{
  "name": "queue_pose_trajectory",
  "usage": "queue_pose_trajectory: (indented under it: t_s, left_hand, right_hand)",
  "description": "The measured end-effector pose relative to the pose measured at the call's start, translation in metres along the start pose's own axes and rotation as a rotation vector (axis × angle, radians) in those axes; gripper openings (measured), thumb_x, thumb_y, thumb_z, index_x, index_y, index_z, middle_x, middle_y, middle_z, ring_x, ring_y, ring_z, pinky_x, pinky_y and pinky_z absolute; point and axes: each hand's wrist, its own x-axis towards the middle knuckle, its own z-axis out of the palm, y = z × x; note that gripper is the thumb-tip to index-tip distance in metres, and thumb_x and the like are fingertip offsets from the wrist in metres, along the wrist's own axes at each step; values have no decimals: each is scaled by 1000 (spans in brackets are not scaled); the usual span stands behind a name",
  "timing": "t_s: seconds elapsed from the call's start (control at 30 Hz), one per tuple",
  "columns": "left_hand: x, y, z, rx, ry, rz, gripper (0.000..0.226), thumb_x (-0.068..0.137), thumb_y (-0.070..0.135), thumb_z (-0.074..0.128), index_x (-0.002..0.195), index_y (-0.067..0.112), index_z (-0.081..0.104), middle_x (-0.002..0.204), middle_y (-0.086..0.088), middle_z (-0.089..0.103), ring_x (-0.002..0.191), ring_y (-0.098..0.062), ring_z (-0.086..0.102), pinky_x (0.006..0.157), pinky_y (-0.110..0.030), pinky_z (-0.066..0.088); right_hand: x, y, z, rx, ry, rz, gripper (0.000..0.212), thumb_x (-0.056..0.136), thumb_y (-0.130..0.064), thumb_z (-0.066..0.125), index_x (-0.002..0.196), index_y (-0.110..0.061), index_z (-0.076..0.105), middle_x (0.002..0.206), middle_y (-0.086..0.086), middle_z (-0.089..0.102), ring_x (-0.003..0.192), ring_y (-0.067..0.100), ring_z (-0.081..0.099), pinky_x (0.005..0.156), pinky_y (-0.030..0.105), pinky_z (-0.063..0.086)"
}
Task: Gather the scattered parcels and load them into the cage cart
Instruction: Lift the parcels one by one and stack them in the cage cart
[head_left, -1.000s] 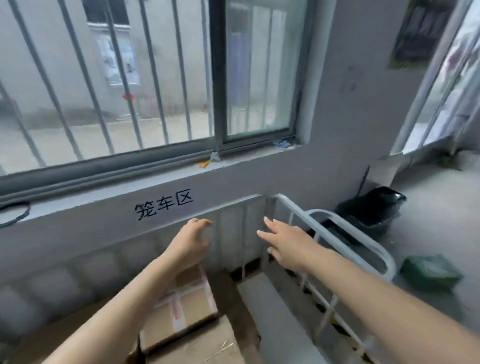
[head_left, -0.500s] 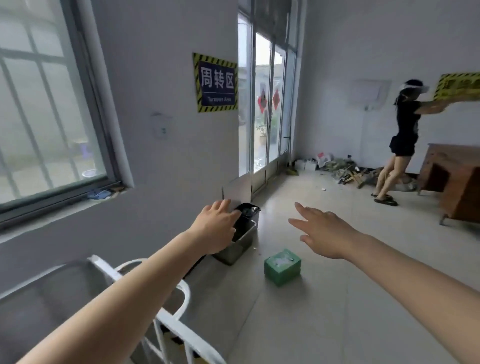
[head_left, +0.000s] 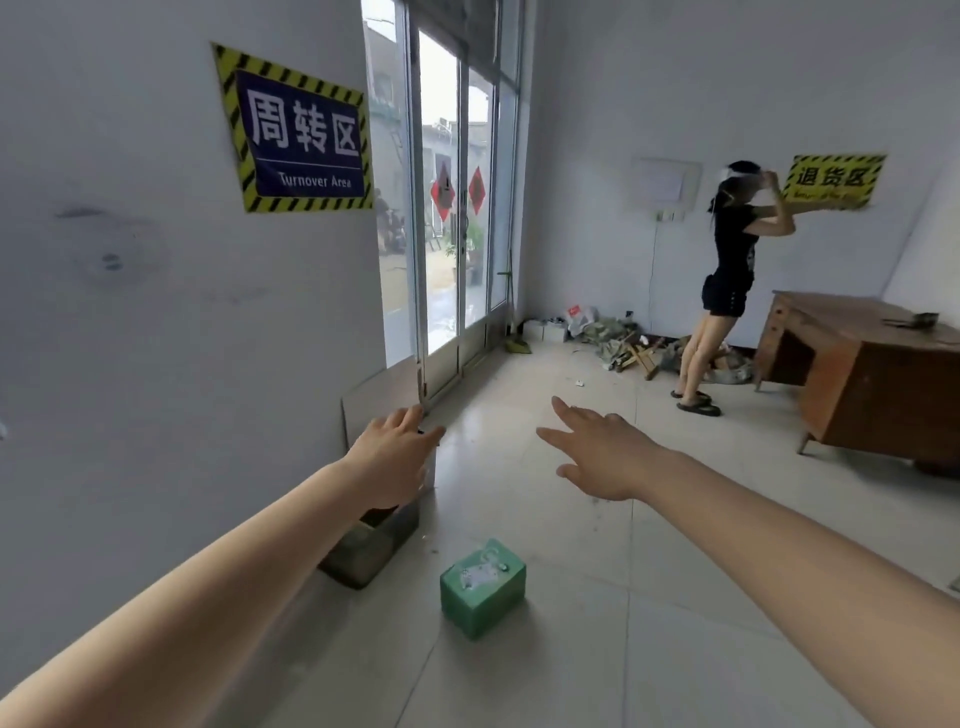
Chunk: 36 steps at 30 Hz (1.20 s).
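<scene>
A small green parcel (head_left: 482, 587) lies on the tiled floor in front of me, a little below and between my two outstretched arms. My left hand (head_left: 395, 457) hangs in the air above a dark bin, fingers loosely apart, holding nothing. My right hand (head_left: 597, 449) is stretched forward with its fingers spread, also empty, well above and beyond the green parcel. The cage cart is out of view.
A dark metal bin (head_left: 374, 545) stands against the left wall under my left hand. Glass doors (head_left: 457, 234) are ahead. A person (head_left: 727, 280) stands at the far wall by a wooden desk (head_left: 862, 374). Debris (head_left: 613, 338) is piled in the corner.
My view has swung right, away from the cage cart and window toward the room. The cart and its boxes have left the frame. Both hands stay empty and stretched forward.
</scene>
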Motion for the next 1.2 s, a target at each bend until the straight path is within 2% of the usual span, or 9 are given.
queue_pose_trajectory:
  t_s: [0.17, 0.3, 0.4, 0.6, 0.7, 0.83, 0.97, 1.1, 1.2]
  left_hand:
    - [132, -11, 1, -10, 25, -36, 63, 95, 25, 47, 150, 23, 15, 153, -12, 21, 139, -30, 27, 110, -40, 29]
    - [226, -16, 15, 104, 8, -7, 68, 92, 20, 50, 150, 22, 13, 150, -14, 23, 137, -32, 28, 106, -40, 32]
    - [297, -19, 20, 143, 25, -30, 67, 93, 17, 48, 150, 22, 14, 149, -15, 23, 136, -31, 29, 105, -40, 33]
    - [421, -25, 45, 129, 42, -160, 63, 94, 26, 47, 149, 20, 16, 148, -13, 25, 135, -29, 30, 105, -39, 33]
    - [460, -30, 73, 109, -82, -251, 64, 94, 25, 47, 149, 19, 16, 148, -17, 24, 135, -33, 29, 106, -43, 32]
    - [481, -39, 133, 104, -270, -313, 68, 91, 10, 47, 150, 18, 14, 151, -21, 18, 136, -38, 27, 107, -44, 31]
    - [485, -52, 217, 73, -552, -349, 74, 90, 9, 50, 151, 17, 9, 155, -26, 5, 142, -37, 19, 111, -45, 28]
    - [496, -70, 317, -94, -734, -452, 70, 91, 12, 48, 151, 18, 10, 156, -23, 6, 142, -36, 20, 111, -44, 29]
    - [497, -76, 402, -299, -811, -665, 63, 94, 11, 40, 150, 18, 13, 155, -22, 9, 140, -38, 23, 112, -46, 27]
  right_hand:
    - [89, 83, 13, 18, 4, -22, 57, 101, -35, 35, 152, -25, 13, 160, 10, -2, 147, 25, 11, 114, 41, 22]
    - [162, 143, 34, 10, -14, -51, 58, 101, -36, 36, 152, -26, 11, 160, 11, -8, 146, 25, 11, 113, 40, 25]
    - [226, 190, 49, 2, 8, -68, 58, 100, -35, 38, 152, -25, 15, 159, 14, -11, 143, 27, 19, 108, 39, 32]
    - [369, 275, 61, -32, 58, -205, 57, 98, -36, 43, 149, -24, 23, 159, 16, -7, 141, 29, 26, 104, 39, 37]
    - [443, 301, 73, 31, 35, -291, 56, 97, -36, 45, 148, -23, 26, 159, 15, -6, 140, 31, 28, 107, 41, 36]
    - [534, 302, 126, 125, -4, -391, 56, 97, -37, 45, 148, -24, 26, 159, 15, -1, 138, 30, 31, 106, 41, 38]
    - [597, 271, 217, 161, -250, -496, 60, 98, -37, 44, 150, -21, 21, 158, 19, -7, 140, 33, 26, 107, 43, 37]
    - [640, 243, 309, 151, -471, -536, 61, 98, -37, 44, 150, -20, 19, 157, 21, -11, 140, 33, 26, 105, 43, 37]
    - [670, 233, 375, 214, -638, -458, 62, 97, -37, 46, 151, -20, 19, 157, 20, -10, 139, 34, 29, 108, 41, 35]
